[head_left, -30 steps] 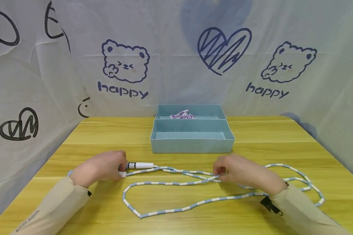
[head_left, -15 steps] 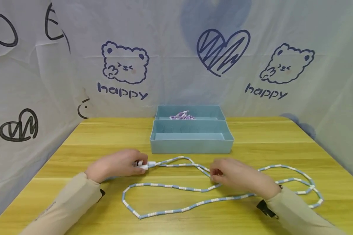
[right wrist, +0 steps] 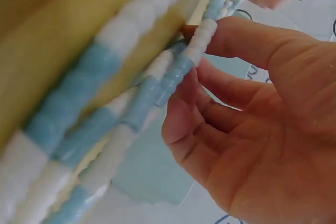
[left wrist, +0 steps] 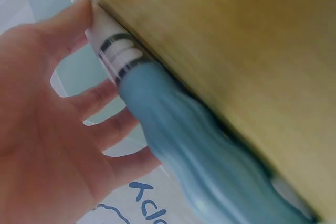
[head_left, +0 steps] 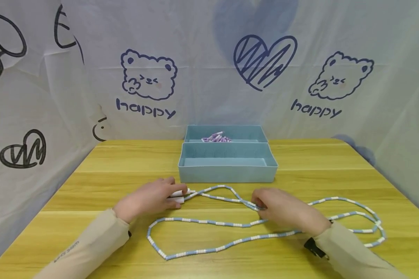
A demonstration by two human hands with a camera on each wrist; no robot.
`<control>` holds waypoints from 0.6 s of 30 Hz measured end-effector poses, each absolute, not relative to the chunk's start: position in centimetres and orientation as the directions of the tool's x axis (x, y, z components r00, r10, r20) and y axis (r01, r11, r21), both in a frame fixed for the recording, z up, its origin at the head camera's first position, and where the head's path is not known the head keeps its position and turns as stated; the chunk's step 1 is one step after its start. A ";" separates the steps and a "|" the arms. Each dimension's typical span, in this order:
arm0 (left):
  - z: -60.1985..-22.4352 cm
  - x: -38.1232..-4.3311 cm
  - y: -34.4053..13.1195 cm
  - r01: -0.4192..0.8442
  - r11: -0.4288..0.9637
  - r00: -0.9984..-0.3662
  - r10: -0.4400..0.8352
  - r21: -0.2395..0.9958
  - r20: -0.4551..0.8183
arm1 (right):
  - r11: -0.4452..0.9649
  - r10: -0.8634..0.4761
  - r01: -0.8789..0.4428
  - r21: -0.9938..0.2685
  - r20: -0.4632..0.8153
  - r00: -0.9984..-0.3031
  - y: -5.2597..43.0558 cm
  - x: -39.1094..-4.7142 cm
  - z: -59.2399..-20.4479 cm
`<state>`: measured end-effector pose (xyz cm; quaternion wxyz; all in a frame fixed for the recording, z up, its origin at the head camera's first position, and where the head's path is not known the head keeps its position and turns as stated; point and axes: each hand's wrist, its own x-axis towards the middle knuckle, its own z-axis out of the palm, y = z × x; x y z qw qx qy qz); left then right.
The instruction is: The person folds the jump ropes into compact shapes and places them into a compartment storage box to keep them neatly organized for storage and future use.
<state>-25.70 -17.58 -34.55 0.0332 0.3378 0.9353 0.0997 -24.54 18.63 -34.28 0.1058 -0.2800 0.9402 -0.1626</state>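
A beaded jump rope (head_left: 199,221) in blue and white lies looped on the table. My left hand (head_left: 148,199) holds its two handles side by side, with their white ends (head_left: 177,200) showing past the fingers. The left wrist view shows one handle's ribbed blue grip (left wrist: 173,119) up close, the thumb (left wrist: 79,17) on the white end. To the right, my right hand (head_left: 283,207) pinches strands of the rope between thumb and fingers. Several beaded strands (right wrist: 143,100) run close together there in the right wrist view. Between the hands the rope forms a narrow loop.
A pale blue bin (head_left: 227,174) stands behind the rope near the table's middle. Right behind it is a second blue bin (head_left: 249,133) with a purple and white beaded bundle (head_left: 217,137) in it. A printed white cloth (head_left: 209,89) hangs along the table's back edge.
My left hand has moved right with the handles, whose ends now sit closer together. The strands between the hands have slackened into a loop. My right hand has stayed nearly in place.
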 end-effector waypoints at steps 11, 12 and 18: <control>-34.0 -25.6 -17.9 0.571 0.766 -0.791 0.610 0.295 -0.055 | 0.776 -0.580 -0.520 -0.356 -0.081 -0.810 21.2 -25.5 -33.1; -33.9 -25.6 -17.9 0.569 0.769 -0.793 0.607 0.292 -0.056 | 0.782 -0.575 -0.522 -0.340 -0.073 -0.815 21.3 -25.5 -33.0; -34.0 -25.7 -17.8 0.556 0.790 -0.810 0.585 0.258 -0.044 | 0.782 -0.580 -0.521 -0.343 -0.091 -0.810 21.1 -25.8 -33.3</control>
